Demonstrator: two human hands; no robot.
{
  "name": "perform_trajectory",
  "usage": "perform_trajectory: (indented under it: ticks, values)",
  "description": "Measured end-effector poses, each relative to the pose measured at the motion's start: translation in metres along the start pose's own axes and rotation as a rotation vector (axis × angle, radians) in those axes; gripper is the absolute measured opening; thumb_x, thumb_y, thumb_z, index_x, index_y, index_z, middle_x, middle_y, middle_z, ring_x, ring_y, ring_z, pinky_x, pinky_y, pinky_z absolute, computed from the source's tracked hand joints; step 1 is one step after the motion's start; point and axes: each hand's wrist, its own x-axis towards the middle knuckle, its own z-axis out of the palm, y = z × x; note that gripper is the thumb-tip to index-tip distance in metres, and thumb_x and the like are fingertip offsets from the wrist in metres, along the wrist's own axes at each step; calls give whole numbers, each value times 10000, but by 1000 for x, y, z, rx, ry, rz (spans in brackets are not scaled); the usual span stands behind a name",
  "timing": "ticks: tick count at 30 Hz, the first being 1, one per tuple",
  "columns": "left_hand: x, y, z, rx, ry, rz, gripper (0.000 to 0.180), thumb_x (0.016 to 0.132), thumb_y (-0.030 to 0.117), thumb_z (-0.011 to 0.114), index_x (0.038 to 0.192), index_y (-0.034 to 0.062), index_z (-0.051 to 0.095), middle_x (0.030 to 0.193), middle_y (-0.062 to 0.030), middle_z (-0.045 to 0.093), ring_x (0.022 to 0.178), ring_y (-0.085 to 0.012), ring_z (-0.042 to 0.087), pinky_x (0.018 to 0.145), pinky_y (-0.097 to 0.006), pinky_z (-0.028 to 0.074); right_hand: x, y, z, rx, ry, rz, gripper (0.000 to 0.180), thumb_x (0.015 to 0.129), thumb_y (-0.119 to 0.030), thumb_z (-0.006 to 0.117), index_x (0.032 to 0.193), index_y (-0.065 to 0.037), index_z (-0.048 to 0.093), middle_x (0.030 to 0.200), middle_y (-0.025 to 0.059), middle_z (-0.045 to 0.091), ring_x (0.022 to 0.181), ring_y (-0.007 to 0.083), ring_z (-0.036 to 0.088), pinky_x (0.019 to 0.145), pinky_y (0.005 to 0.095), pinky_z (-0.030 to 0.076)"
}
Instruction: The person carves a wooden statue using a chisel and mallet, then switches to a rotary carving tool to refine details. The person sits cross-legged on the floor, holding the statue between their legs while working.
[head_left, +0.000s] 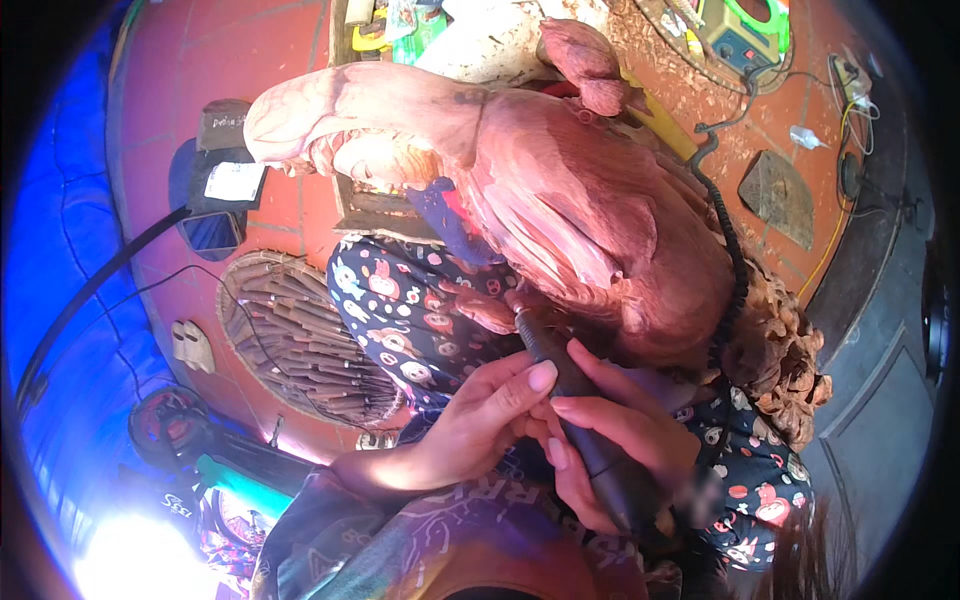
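Observation:
A large reddish wooden carving (560,200) lies across my lap, on patterned dark fabric (400,300). A dark rotary tool handpiece (590,440) points up-left, its tip touching the carving's underside near the middle. My right hand (620,430) is wrapped around the handpiece. My left hand (480,415) comes in from the left, its thumb and fingers pressed on the handpiece just behind the tip. A black ribbed flexible shaft (735,260) curves around the carving's right side.
A round woven tray (300,340) holding several carving tools lies on the red tiled floor at left. Wood chips, cables and a yellow-green device (745,30) sit at the top right. A dark flat stone (780,195) lies at right.

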Motion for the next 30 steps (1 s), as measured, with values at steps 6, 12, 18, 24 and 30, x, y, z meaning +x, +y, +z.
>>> perform_trajectory:
  ticks: [6, 12, 18, 24, 30]
  values:
    - [7, 5, 14, -86, 63, -44, 350, 970, 299, 463, 1194, 30, 452, 1000, -83, 596, 820, -128, 617, 668, -270, 528, 4, -6, -11, -127, -140, -69, 422, 729, 7, 640, 1133, -8, 518, 1197, 325, 493, 1058, 328, 587, 862, 342, 478]
    - [6, 8, 0, 38, -24, 8, 331, 956, 297, 498, 1147, 27, 481, 923, -73, 599, 786, -129, 616, 657, -255, 520, 9, -2, -13, 95, -123, -33, 377, 712, -7, 684, 1075, -6, 583, 1166, 327, 520, 964, 357, 629, 814, 319, 509]
    - [12, 7, 5, 73, -31, -53, 324, 955, 293, 502, 1121, 16, 494, 913, -72, 602, 777, -130, 614, 660, -253, 517, -9, -1, -6, -19, -10, -29, 376, 716, -14, 690, 1078, -14, 589, 1158, 336, 524, 980, 356, 620, 815, 329, 515]
    - [12, 9, 10, 0, 26, -17, 321, 960, 300, 492, 1110, 16, 497, 904, -74, 607, 760, -128, 614, 657, -265, 524, 3, -5, -13, -38, -109, -50, 341, 774, -16, 617, 1105, -5, 536, 1208, 330, 496, 891, 237, 616, 825, 317, 495]
    - [9, 7, 1, 49, -38, 59, 310, 969, 312, 468, 1058, 18, 502, 813, -79, 611, 669, -137, 612, 593, -267, 523, 12, -2, -13, 168, -97, 4, 432, 710, 9, 677, 1122, -33, 552, 1145, 268, 552, 1092, 346, 569, 912, 364, 457]
